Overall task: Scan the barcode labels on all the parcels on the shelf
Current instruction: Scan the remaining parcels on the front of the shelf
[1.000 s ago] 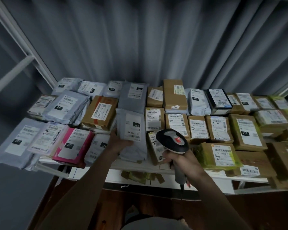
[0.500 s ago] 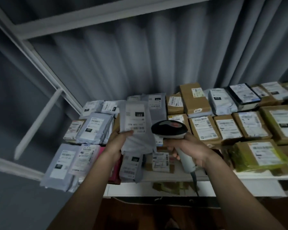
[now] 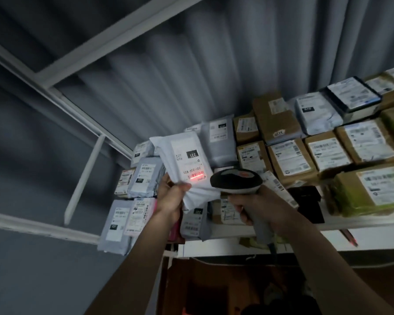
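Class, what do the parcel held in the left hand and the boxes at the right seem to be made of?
Held parcel: apparently soft plastic mailer film, pale grey and smooth; it creases and sags under the left hand. Brown boxes: likely cardboard, matte, with flat faces, straight edges and glossy tape, though blur limits certainty.

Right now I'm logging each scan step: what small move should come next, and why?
Probably hold steady a moment, then set the white mailer back on the shelf. The left hand holds it lifted, and the barcode scanner in the right hand already throws its red line across the label's barcode, so this scan looks nearly done.
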